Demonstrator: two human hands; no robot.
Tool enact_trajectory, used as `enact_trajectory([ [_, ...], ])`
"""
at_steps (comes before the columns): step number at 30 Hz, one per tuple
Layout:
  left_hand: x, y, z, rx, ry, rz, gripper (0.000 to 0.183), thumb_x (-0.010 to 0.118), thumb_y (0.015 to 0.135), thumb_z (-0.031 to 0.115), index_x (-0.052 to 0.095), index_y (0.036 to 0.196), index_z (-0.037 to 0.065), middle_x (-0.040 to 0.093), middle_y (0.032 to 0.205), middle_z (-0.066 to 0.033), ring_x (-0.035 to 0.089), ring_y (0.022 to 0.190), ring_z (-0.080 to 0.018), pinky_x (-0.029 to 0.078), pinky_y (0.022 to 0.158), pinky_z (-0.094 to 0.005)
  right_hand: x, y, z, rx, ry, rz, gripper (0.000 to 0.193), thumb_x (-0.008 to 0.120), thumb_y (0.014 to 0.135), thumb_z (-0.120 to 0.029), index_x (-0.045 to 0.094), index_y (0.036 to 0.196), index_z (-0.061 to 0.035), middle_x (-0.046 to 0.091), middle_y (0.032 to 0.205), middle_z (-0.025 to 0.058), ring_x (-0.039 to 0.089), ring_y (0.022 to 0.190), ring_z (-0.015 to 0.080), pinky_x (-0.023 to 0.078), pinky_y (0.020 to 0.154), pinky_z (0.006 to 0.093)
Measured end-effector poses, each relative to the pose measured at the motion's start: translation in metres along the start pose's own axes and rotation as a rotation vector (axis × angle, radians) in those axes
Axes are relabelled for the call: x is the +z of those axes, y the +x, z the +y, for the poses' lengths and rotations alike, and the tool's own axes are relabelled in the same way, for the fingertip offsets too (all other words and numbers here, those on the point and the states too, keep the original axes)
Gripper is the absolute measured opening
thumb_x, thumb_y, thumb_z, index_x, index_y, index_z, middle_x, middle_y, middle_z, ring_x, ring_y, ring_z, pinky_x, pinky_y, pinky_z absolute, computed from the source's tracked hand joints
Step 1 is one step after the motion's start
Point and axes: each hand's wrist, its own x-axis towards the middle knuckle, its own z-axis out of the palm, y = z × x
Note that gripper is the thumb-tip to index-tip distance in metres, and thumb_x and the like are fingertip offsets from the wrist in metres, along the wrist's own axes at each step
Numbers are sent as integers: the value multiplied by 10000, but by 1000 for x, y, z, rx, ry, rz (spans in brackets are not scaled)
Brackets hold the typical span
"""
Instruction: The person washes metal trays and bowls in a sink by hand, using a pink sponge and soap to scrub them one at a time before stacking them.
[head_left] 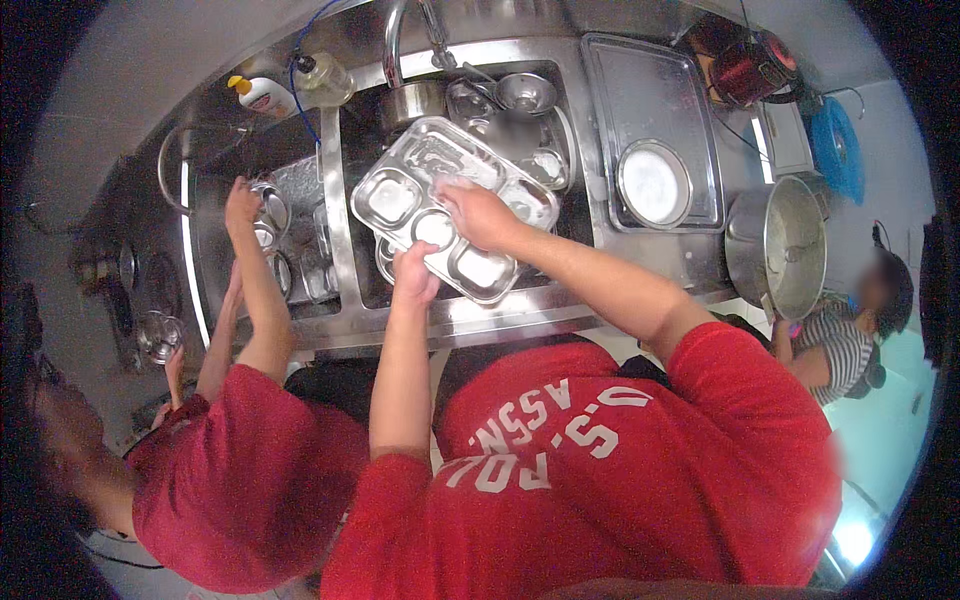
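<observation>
Tray (418, 212) over sink (343, 220); bowls (526, 93) behind, apparently in same sink; pot (778, 245) at right

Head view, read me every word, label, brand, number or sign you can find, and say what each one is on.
Red shirt of the wearer: large white capitals on the front, slanted and partly lost in folds; I won't copy the wording.
White bottle with a yellow pump: label markings too small and blurred to read.
Metal tray in the hands: no lettering that I can make out.

Shiny compartmented metal tray (427, 203), askew over sink (341, 220)
</observation>
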Motion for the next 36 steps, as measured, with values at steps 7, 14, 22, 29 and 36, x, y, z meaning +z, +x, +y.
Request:
enact_trajectory([
  [7,52,-15,9,-28,302,-11,491,542,719,-53,534,1208,-18,636,1093,-124,657,982,-259,547,848,-374,-12,48,-19,-725,-15,281,366,544,913,-208,604,1264,-122,527,1384,159,541,1223,355,431,1018,439],
  [14,53,-12,3,37,332,58,491,513,772,-35,503,1262,5,604,1169,-127,630,1015,-247,531,836,-376,11,26,-35,-382,18,147,292,569,883,-243,675,1136,-142,673,906,215,649,872,410,504,845,485],
  [22,39,-9,4,15,261,-35,510,526,734,-75,507,1238,1,611,1125,-102,635,998,-244,542,815,-365,-8,19,-38,-296,-88,283,235,575,859,-270,730,860,-93,688,825,182,673,784,361,539,761,445],
  [29,23,-4,7,59,54,-63,536,527,709,-45,510,1244,-18,626,1122,-153,646,1011,-296,553,863,-402,-15,-15,-34,-464,117,132,273,561,904,-318,701,926,-84,668,845,189,652,815,398,516,778,474],
  [36,53,-16,17,29,-92,-95,688,477,639,-3,449,1325,-37,575,1246,-207,599,1123,-325,470,1021,-441,-7,-32,-14,-548,-260,385,293,505,955,-306,667,1151,-159,554,1359,128,514,1241,385,283,1132,568],
])
